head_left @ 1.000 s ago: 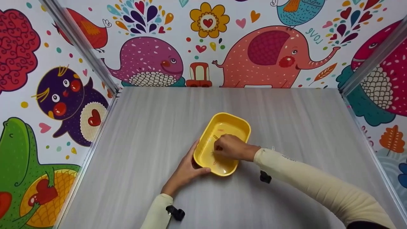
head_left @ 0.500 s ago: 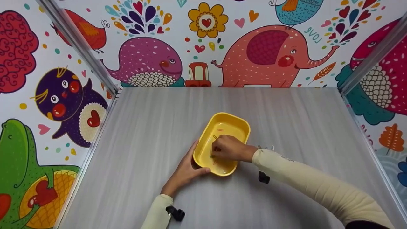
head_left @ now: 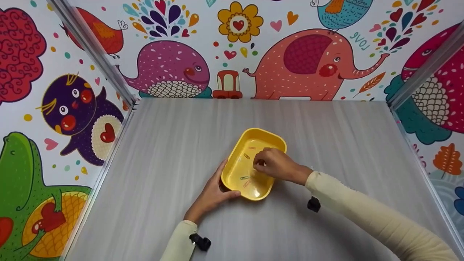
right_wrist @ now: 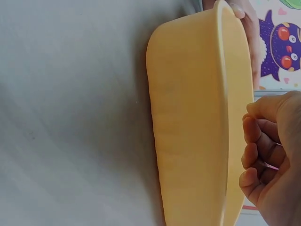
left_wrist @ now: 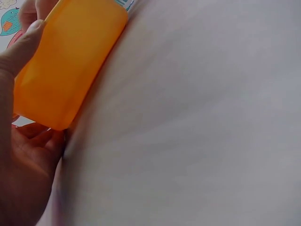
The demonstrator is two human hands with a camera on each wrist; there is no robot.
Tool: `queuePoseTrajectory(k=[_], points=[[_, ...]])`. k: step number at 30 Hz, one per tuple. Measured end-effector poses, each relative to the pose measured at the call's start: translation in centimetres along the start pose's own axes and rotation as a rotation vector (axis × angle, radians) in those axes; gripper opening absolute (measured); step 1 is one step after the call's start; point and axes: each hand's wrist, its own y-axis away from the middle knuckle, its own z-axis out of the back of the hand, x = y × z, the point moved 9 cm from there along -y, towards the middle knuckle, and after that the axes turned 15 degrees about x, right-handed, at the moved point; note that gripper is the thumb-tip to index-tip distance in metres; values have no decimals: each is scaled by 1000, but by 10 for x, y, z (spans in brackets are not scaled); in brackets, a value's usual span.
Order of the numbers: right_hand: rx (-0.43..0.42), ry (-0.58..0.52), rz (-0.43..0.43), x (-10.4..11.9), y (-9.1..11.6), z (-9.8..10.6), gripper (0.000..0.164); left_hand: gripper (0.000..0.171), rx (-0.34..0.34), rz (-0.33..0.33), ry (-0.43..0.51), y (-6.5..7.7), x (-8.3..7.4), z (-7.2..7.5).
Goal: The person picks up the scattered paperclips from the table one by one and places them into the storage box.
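A yellow plastic tray [head_left: 232,168] stands slantwise on the table. My left hand [head_left: 214,194] grips its near left corner, thumb at the rim and fingers along the outer side. Inside lie a pink paper clip [head_left: 252,148], a brownish paper clip [head_left: 247,156], a green paper clip [head_left: 244,178] and another pink paper clip [head_left: 247,184]. My right hand [head_left: 277,165] is over the tray's right side, fingers curled and thumb against the index fingertip. In the right wrist view I cannot tell whether something small is between those fingertips.
A pale paper clip [head_left: 311,168] lies on the grey table [head_left: 174,145] to the tray's right, partly hidden behind the right sleeve [head_left: 348,195]. Printed cartoon panels [head_left: 301,65] with metal edge rails [head_left: 105,69] enclose the back and sides.
My right hand has risen from the middle of the tray and moved right, uncovering the green and lower pink paper clips. My left hand and the tray stay in place.
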Motion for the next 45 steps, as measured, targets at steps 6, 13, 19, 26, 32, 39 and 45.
queuePoseTrajectory(k=[6, 13, 19, 26, 32, 39, 45], points=[[-46, -45, -8, -8, 17, 10, 8, 120, -10, 6, 6, -1, 0, 0], [-123, -116, -27, -20, 37, 25, 6, 121, -9, -2, -10, -1, -1, 1], [-195, -194, -48, -31, 55, 39, 6, 123, -3, -15, -10, -2, -2, 1], [-277, -246, -82, -48, 77, 50, 7, 123, 3, -13, 2, -2, -1, 1], [-330, -233, -99, -64, 97, 52, 6, 123, 2, 3, 0, -1, 0, 0], [-384, -226, -150, -85, 119, 46, 7, 122, -3, -1, 6, -2, 0, 1], [-412, -232, -170, -100, 133, 37, 7, 122, 1, 1, 20, -1, -1, 0]])
